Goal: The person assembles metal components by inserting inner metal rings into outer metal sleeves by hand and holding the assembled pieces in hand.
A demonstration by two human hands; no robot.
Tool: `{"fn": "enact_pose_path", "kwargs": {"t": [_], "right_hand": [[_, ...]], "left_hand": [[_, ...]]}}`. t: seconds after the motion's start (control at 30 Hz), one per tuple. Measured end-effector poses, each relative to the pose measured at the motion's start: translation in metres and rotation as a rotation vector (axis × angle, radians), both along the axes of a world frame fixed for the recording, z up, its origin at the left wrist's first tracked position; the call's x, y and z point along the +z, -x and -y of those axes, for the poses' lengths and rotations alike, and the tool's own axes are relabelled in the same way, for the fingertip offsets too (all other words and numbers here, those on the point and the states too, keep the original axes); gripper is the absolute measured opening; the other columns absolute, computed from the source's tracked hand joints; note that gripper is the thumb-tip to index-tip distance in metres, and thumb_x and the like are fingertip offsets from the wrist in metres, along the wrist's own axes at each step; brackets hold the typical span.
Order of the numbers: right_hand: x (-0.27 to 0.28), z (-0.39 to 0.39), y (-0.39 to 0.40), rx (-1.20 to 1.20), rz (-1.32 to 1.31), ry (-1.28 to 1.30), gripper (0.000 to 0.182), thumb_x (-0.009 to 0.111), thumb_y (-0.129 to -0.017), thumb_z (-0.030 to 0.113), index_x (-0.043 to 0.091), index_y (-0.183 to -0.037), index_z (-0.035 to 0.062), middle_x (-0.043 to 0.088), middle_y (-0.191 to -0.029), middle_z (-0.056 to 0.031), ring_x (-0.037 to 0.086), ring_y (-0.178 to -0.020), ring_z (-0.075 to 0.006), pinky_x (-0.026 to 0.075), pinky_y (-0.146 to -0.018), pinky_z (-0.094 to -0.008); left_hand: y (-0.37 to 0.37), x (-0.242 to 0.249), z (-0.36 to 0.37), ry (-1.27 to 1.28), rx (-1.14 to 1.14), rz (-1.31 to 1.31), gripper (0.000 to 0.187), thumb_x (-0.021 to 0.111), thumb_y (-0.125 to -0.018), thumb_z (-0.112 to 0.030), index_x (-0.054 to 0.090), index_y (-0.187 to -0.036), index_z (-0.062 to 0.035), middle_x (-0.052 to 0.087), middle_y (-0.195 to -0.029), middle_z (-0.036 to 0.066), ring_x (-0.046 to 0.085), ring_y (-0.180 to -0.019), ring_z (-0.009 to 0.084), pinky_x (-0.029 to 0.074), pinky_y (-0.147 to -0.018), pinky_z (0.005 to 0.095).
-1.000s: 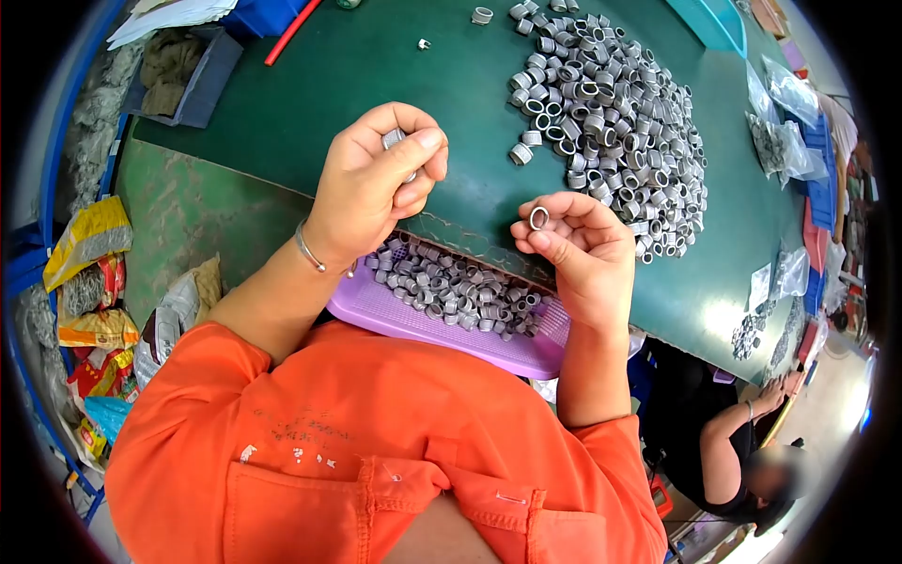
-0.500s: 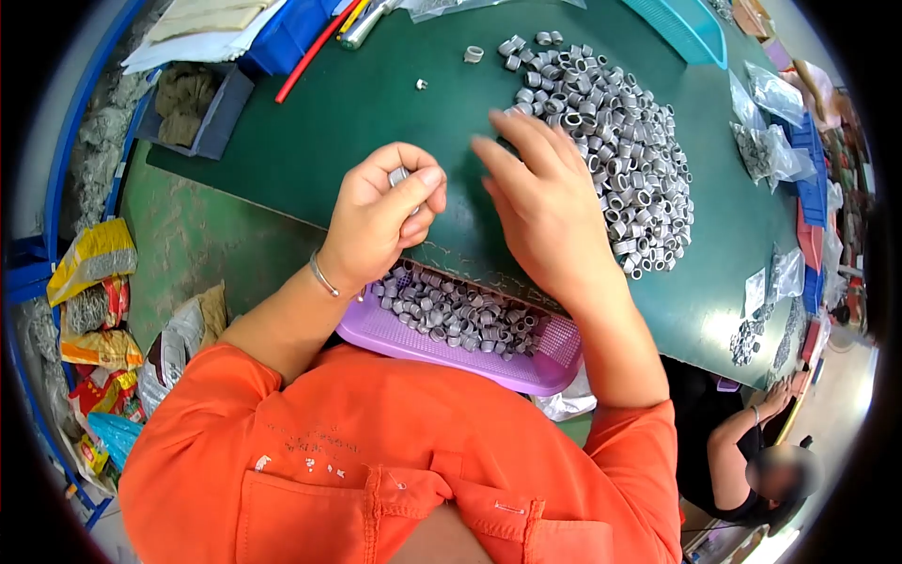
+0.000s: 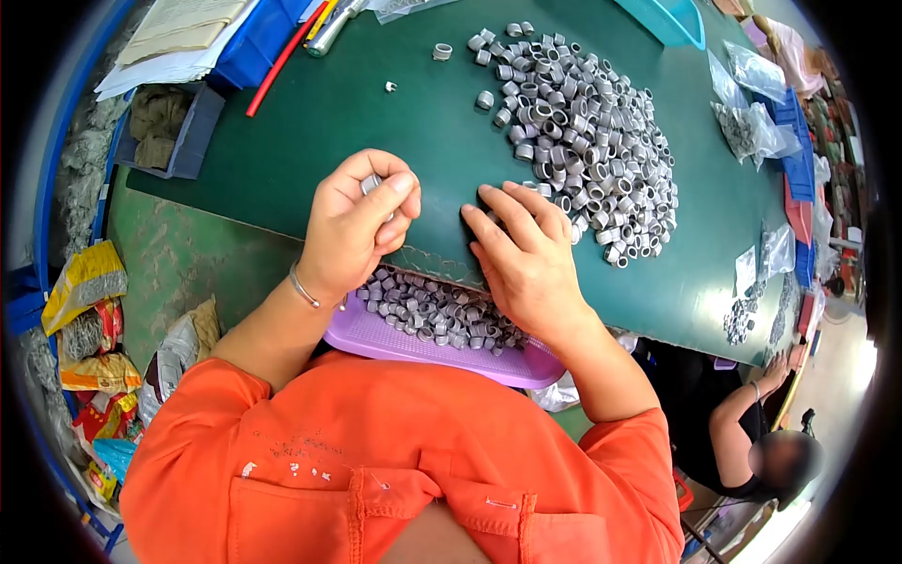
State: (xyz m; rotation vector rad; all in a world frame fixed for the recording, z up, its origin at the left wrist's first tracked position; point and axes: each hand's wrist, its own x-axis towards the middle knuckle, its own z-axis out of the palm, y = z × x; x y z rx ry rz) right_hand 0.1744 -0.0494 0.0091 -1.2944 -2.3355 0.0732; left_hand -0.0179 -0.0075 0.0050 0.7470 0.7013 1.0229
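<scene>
Between the thumb and curled fingers of my left hand (image 3: pixel 362 218) is a grey metal ring (image 3: pixel 372 185). My right hand (image 3: pixel 524 254) rests palm down with its fingers apart, near the table's front edge; whether anything lies under it is hidden. Beyond it spreads a large pile of grey metal rings (image 3: pixel 592 141) on the green table (image 3: pixel 413 132). Below both hands, a purple basket (image 3: pixel 376 340) holds many more grey rings (image 3: pixel 451 315), partly tucked under the table edge.
A single ring (image 3: pixel 443 52) and a small white piece (image 3: pixel 391 86) lie at the back. A grey bin (image 3: pixel 193 132) with gloves and a red rod (image 3: pixel 282 70) are at left, a turquoise basket (image 3: pixel 672 19) at back right. Another person (image 3: pixel 738 437) sits at lower right.
My right hand has come down from the pile's edge toward the front of the table. My left hand still grips the ring. The whole view has shifted slightly.
</scene>
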Motion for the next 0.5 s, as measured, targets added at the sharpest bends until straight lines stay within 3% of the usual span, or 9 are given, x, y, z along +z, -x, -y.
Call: {"fn": "enact_pose_path", "kwargs": {"t": [0.13,0.2,0.3,0.4,0.5], "right_hand": [[0.006,0.006,-0.023,0.014,-0.274,-0.105,0.034,0.063,-0.067,0.002,0.059,-0.101,0.0029,0.053,-0.106,-0.0141,0.051,-0.097,-0.03,0.041,-0.082,-0.0385],[0.012,0.009,-0.038,-0.249,-0.352,-0.249,0.023,0.057,-0.072,-0.007,0.061,-0.094,0.0012,0.056,-0.093,-0.0124,0.053,-0.083,-0.0249,0.043,-0.073,-0.0315],[0.013,0.017,-0.058,-0.537,-0.564,-0.141,0.014,0.058,-0.077,-0.005,0.061,-0.09,0.0004,0.055,-0.084,-0.0104,0.053,-0.074,-0.0187,0.042,-0.064,-0.0256],[0.014,0.027,-0.055,-0.533,-0.496,0.035,0.014,0.061,-0.076,-0.002,0.062,-0.09,0.0005,0.055,-0.084,-0.0099,0.054,-0.074,-0.0189,0.043,-0.064,-0.0253],[0.001,0.026,-0.042,-0.48,-0.329,0.052,0.023,0.064,-0.073,-0.001,0.059,-0.095,0.0012,0.054,-0.084,-0.0106,0.053,-0.07,-0.02,0.044,-0.061,-0.0281]], "left_hand": [[0.001,0.0,0.0,-0.024,-0.002,-0.011,0.006,0.044,-0.09,-0.008,0.047,-0.087,-0.0033,0.05,-0.073,0.007,0.034,-0.045,0.0023,0.025,-0.037,0.0148],[0.001,0.0,0.0,-0.029,-0.002,-0.015,0.006,0.044,-0.09,-0.008,0.047,-0.087,-0.0032,0.05,-0.073,0.007,0.034,-0.045,0.0022,0.025,-0.037,0.0146],[-0.001,-0.001,0.001,-0.033,0.008,-0.013,0.006,0.044,-0.09,-0.008,0.047,-0.087,-0.0031,0.05,-0.074,0.007,0.033,-0.045,0.0022,0.025,-0.037,0.0145],[0.0,-0.001,0.001,-0.052,0.006,-0.018,0.007,0.043,-0.09,-0.008,0.047,-0.088,-0.0026,0.05,-0.074,0.007,0.034,-0.045,0.0023,0.025,-0.037,0.0145],[-0.001,-0.002,0.001,-0.058,0.015,-0.026,0.008,0.043,-0.09,-0.008,0.047,-0.088,-0.0026,0.05,-0.075,0.007,0.033,-0.045,0.0022,0.025,-0.037,0.0143]]}}
